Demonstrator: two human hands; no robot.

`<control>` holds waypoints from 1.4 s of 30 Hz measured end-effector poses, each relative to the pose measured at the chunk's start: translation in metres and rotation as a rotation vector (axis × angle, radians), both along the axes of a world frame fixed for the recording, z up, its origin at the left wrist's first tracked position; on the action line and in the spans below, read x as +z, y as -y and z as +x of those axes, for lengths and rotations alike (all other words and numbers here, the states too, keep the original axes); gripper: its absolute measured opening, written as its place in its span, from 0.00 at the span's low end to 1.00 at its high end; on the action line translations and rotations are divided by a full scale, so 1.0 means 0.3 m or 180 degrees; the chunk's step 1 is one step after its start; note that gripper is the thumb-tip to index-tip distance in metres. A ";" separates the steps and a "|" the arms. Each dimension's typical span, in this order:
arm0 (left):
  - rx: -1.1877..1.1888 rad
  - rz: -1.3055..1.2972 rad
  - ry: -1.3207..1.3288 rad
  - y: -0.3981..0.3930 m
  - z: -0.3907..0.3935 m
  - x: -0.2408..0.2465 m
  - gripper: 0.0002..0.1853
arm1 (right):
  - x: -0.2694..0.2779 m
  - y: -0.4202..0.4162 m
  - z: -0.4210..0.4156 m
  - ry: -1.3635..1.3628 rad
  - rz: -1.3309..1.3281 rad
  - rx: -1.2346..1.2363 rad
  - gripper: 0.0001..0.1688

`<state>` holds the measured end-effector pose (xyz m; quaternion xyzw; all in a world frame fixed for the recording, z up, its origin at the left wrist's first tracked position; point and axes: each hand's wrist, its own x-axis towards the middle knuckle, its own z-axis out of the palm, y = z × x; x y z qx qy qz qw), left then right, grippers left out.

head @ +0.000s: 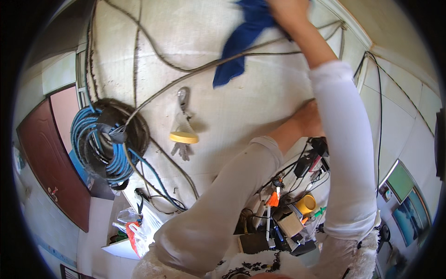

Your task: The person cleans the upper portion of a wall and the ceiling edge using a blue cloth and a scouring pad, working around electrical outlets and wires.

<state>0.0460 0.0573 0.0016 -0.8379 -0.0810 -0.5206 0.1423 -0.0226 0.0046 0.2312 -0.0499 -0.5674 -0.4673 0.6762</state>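
High up at the top edge, my right hand presses a dark blue cloth against the pale wall; the fingers are partly cut off and blurred. The cloth's loose end hangs down over grey cables that run across the wall. Lower down, my left hand rests against the wall, partly hidden behind my right forearm, and its fingers cannot be made out. Left of it, keys and a yellow round object hang from the wall.
Coiled blue and black cables hang at the left, beside a brown door. Below my arms are a small cardboard box, a yellow cup, tangled black wires and plastic bags. Framed pictures are at the right.
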 end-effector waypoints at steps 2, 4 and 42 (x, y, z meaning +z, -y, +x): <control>-0.0395 -0.0624 0.0122 -0.004 -0.052 -0.013 0.31 | -0.020 -0.027 0.058 -0.0601 -0.1151 -0.0315 0.19; -0.0680 -0.0822 0.0163 -0.008 -0.008 -0.008 0.31 | -0.016 -0.004 0.069 -0.1011 -0.1247 -0.0425 0.17; -0.0144 0.0147 0.0167 -0.035 -0.009 -0.018 0.28 | -0.269 0.426 -0.256 0.2348 -0.0785 0.0134 0.45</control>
